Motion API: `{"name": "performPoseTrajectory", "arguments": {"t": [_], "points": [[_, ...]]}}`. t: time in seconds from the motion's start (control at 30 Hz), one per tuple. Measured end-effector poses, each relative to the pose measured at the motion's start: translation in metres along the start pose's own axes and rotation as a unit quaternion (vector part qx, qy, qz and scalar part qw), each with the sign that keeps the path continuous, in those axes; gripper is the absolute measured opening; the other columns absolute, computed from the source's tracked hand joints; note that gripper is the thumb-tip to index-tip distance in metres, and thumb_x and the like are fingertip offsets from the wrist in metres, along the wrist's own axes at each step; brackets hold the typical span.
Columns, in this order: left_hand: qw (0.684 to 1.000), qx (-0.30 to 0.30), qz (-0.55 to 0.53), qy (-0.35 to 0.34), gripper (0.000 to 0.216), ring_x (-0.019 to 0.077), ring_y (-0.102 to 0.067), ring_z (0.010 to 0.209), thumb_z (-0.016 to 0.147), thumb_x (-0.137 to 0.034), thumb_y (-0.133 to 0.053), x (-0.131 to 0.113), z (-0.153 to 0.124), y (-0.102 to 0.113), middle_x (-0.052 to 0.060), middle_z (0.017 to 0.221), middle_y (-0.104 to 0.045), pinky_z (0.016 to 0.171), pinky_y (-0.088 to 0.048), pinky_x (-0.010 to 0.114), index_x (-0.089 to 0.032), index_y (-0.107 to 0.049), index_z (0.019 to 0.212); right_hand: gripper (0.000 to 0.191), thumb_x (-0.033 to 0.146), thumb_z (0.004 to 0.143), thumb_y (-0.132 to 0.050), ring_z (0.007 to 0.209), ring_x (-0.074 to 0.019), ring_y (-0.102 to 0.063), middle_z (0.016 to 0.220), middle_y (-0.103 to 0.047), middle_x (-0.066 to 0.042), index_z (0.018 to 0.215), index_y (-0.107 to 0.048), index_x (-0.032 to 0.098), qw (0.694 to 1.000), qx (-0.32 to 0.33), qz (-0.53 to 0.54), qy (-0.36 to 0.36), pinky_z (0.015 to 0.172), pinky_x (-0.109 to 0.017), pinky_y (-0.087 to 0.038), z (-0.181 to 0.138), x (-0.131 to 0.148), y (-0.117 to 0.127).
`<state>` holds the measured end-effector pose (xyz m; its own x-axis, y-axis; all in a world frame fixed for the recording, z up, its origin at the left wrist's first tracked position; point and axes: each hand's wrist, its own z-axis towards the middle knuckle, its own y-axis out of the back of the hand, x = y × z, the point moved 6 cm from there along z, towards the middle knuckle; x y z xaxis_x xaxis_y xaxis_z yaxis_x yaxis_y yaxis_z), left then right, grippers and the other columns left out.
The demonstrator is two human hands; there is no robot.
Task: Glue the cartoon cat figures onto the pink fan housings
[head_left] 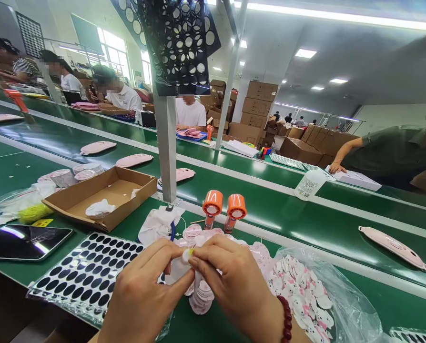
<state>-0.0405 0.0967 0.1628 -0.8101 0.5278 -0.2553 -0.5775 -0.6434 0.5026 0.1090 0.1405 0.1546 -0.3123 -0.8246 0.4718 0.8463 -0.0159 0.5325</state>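
My left hand [145, 286] pinches a small white round piece [178, 270] by its edge. The fingertips of my right hand [234, 274] close on a tiny yellow bit [190, 251] at the top of that piece. Below and behind both hands lie pink printed discs [201, 300], some in a stack. A sheet of black round stickers [87, 269] lies under and left of my left hand. To the right of my right hand, an open clear bag holds many white-and-pink cat-shaped pieces [300, 290]. Two orange-headed handheld fans [213, 205] stand beyond my hands.
At left are a shallow cardboard box [102, 195] and a phone [27, 242]. A metal post [168, 157] rises ahead. Pale pink flat cases [393, 245] lie along the green conveyor [270, 209], near a white bottle [309, 183]. Several people sit across it; a person's arm [352, 145] reaches in at right.
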Motion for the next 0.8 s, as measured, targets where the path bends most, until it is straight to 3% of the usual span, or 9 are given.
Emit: {"name": "performPoseTrajectory", "arguments": {"t": [0.1,0.23,0.37,0.57,0.8], "points": [[1.0,0.002,0.014,-0.02,0.011,0.0114,-0.063,0.065,0.11,-0.02,-0.061,-0.001,-0.002,0.0,-0.008,0.082,-0.069,0.068,-0.053,0.023,-0.029,-0.062,0.104,0.026,0.014,0.112,-0.06,0.073,-0.0197,-0.077,0.089,-0.078,-0.008,0.101,-0.084,0.015,0.999,0.019,-0.031,0.011,0.066,-0.027,-0.06,0.0,0.003,0.0],[0.998,0.004,0.033,-0.058,0.013,0.0155,-0.077,0.083,0.11,-0.015,-0.062,-0.004,-0.004,0.0,-0.003,0.091,-0.079,0.081,-0.058,0.025,-0.028,-0.065,0.106,0.018,0.013,0.108,-0.069,0.071,-0.0172,-0.075,0.084,-0.077,-0.004,0.097,-0.083,0.017,0.999,0.045,-0.008,0.003,0.067,-0.025,-0.058,0.002,0.002,0.004],[0.997,-0.016,0.039,-0.067,0.012,0.0174,-0.081,0.082,0.111,-0.02,-0.062,-0.005,-0.001,0.002,0.001,0.089,-0.081,0.087,-0.061,0.027,-0.023,-0.07,0.102,0.025,0.012,0.11,-0.062,0.068,-0.0166,-0.074,0.083,-0.077,-0.003,0.093,-0.08,0.018,0.997,0.027,-0.065,0.021,0.06,-0.026,-0.054,0.001,0.006,0.004],[0.999,-0.025,0.022,-0.041,0.015,0.0164,-0.08,0.078,0.107,-0.016,-0.061,-0.007,0.001,0.001,0.001,0.086,-0.08,0.077,-0.063,0.026,-0.023,-0.071,0.099,0.041,0.01,0.109,-0.046,0.053,-0.0142,-0.063,0.068,-0.066,0.0,0.077,-0.07,0.02,0.972,-0.071,-0.199,0.099,0.048,-0.03,-0.04,0.0,0.018,-0.003],[1.0,-0.002,-0.016,0.019,0.018,0.0099,-0.064,0.06,0.101,-0.017,-0.06,-0.005,0.0,-0.005,-0.006,0.074,-0.07,0.064,-0.055,0.019,-0.026,-0.068,0.088,0.04,0.01,0.105,-0.048,0.053,-0.0141,-0.062,0.065,-0.063,0.0,0.073,-0.069,0.02,0.972,-0.097,-0.18,0.114,0.047,-0.028,-0.04,0.001,0.008,-0.002]]}}
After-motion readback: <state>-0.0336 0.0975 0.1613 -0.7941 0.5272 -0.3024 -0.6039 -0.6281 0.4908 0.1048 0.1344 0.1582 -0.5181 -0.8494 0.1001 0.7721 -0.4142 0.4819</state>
